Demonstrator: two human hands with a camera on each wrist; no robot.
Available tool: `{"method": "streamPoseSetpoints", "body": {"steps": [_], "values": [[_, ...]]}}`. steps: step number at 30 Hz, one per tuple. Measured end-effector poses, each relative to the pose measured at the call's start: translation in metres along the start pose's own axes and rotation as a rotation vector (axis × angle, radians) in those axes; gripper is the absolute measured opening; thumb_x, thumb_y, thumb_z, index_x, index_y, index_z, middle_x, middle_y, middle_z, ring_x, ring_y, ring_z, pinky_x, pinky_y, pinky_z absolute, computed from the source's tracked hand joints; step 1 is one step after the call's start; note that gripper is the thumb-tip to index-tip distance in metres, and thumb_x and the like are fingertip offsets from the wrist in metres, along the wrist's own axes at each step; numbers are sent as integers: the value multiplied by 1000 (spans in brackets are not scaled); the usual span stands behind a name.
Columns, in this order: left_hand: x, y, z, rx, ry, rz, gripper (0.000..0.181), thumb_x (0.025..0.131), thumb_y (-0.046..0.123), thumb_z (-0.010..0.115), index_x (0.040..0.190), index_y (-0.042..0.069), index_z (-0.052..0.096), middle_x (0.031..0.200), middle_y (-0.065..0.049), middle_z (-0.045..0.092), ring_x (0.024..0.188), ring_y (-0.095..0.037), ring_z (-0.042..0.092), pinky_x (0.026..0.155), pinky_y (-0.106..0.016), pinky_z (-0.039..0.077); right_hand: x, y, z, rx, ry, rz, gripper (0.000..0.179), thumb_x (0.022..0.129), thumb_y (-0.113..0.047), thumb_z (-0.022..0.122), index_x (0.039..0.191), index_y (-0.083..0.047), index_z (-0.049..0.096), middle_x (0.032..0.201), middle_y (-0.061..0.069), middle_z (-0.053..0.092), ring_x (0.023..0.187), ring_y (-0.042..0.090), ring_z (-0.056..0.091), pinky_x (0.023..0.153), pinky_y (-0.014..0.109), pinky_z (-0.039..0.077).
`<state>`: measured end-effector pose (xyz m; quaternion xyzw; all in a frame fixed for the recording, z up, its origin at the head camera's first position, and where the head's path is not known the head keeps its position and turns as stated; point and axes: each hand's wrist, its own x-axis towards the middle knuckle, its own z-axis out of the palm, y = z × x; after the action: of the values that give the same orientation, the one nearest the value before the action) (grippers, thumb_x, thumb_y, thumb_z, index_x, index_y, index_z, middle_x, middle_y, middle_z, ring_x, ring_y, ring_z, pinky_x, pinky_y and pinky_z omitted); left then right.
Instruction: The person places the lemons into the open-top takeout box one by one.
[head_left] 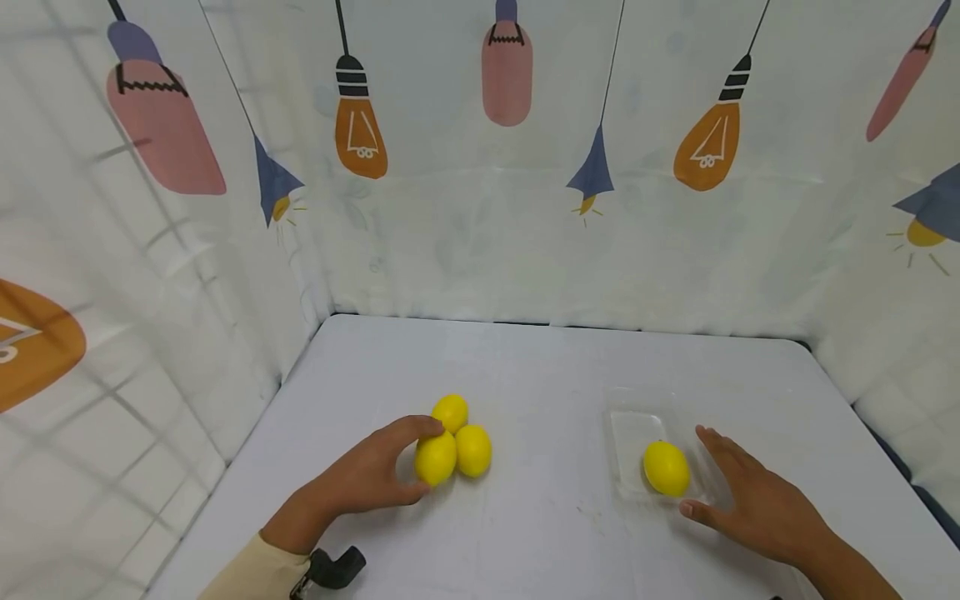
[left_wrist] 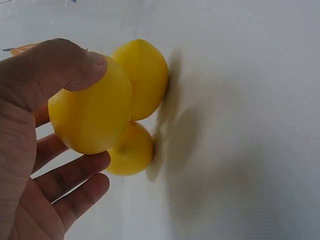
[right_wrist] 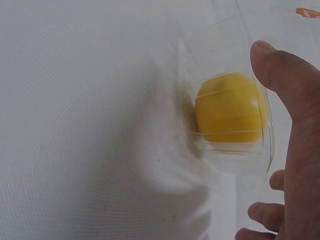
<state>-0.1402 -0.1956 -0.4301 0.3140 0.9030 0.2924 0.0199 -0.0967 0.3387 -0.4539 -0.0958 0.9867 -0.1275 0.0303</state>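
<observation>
Three yellow lemons are grouped left of the middle of the table. My left hand point(head_left: 371, 471) holds the nearest lemon point(head_left: 435, 460) between thumb and fingers; in the left wrist view the thumb lies over this lemon point(left_wrist: 92, 112). Beside it are a second lemon point(head_left: 475, 451) and, farther back, a third lemon point(head_left: 451, 412). On the right stands a clear plastic container point(head_left: 628, 437) with one lemon point(head_left: 667, 468) inside. My right hand point(head_left: 768, 508) is at the container's right side, fingers spread and holding nothing; the right wrist view shows its thumb close to the rim.
A white cloth covers the table point(head_left: 547, 375). Behind it and at both sides hang pale curtains point(head_left: 480, 242) printed with lamps and bulbs. A black strap piece point(head_left: 337, 568) sticks out from the left wrist.
</observation>
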Motion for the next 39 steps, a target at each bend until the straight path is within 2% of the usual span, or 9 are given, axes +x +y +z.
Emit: {"method": "streamPoseSetpoints", "body": {"steps": [7, 17, 26, 32, 39], "values": [[7, 4, -9, -3, 38, 56, 75, 78, 16, 90, 143, 16, 53, 144, 4, 54, 135, -21, 50, 111, -45, 43, 0, -3, -2, -15, -14, 15, 119, 79, -84, 61, 164, -10, 19, 159, 25, 34, 135, 49, 44, 90, 70, 47], [24, 14, -6, -26, 59, 108, 73, 78, 17, 90, 142, 16, 55, 146, 5, 53, 138, -18, 48, 113, -44, 42, -1, -4, -4, -15, -8, 9, 118, 80, -82, 61, 163, -10, 20, 158, 26, 34, 135, 50, 44, 89, 70, 47], [45, 26, 3, -87, 32, 130, 69, 80, 19, 89, 141, 18, 56, 148, 8, 51, 140, -16, 44, 115, -44, 40, -1, -4, -2, -12, -6, 7, 117, 80, -82, 61, 164, -11, 20, 159, 25, 34, 135, 50, 44, 89, 70, 47], [59, 32, 14, -76, 38, 157, 68, 81, 21, 88, 141, 18, 56, 147, 11, 51, 139, -12, 44, 114, -41, 41, -2, -3, -1, -15, -1, 13, 117, 80, -83, 60, 164, -12, 20, 159, 25, 34, 135, 49, 44, 89, 70, 47], [72, 46, 26, -91, 28, 160, 68, 82, 23, 87, 142, 15, 56, 147, 8, 52, 140, -9, 43, 114, -34, 40, -4, -4, -3, -13, 16, 0, 114, 82, -81, 62, 163, -12, 20, 158, 25, 35, 134, 49, 45, 89, 70, 48]]}}
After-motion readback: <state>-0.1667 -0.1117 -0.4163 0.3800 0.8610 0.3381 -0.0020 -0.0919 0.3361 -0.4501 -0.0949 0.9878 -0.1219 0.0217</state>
